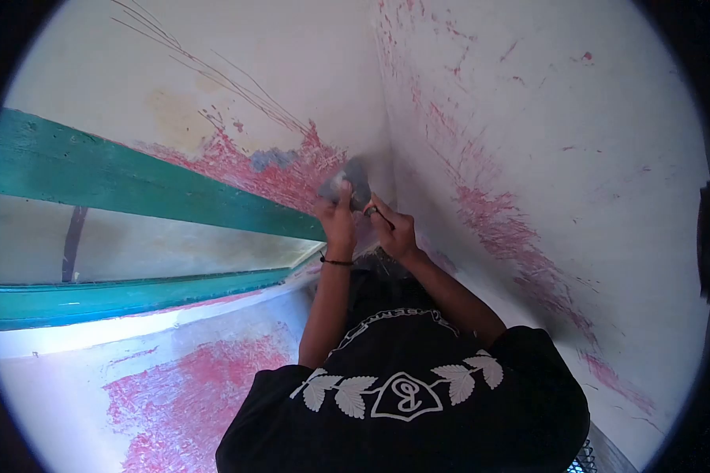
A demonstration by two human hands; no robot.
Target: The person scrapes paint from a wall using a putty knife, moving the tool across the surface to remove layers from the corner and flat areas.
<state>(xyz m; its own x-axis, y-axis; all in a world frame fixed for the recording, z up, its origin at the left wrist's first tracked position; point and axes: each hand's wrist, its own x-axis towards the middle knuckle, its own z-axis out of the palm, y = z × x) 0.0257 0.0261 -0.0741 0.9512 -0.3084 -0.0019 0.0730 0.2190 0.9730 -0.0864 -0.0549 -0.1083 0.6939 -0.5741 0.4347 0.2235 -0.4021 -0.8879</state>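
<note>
A grey, wide-bladed scraper lies against the wall near the corner, at the edge of a patch of scratched red paint. My right hand is closed around its dark handle. Beside it, my left hand grips the blade from the left, a finger or thumb pressed up along its face. A dark bracelet circles my left wrist. Part of the blade and most of the handle are hidden by my fingers.
A green-painted frame runs along the left and ends close to my left wrist. The right wall bears more red streaks. Below the frame, a lower wall has a large red patch. Metal mesh shows at bottom right.
</note>
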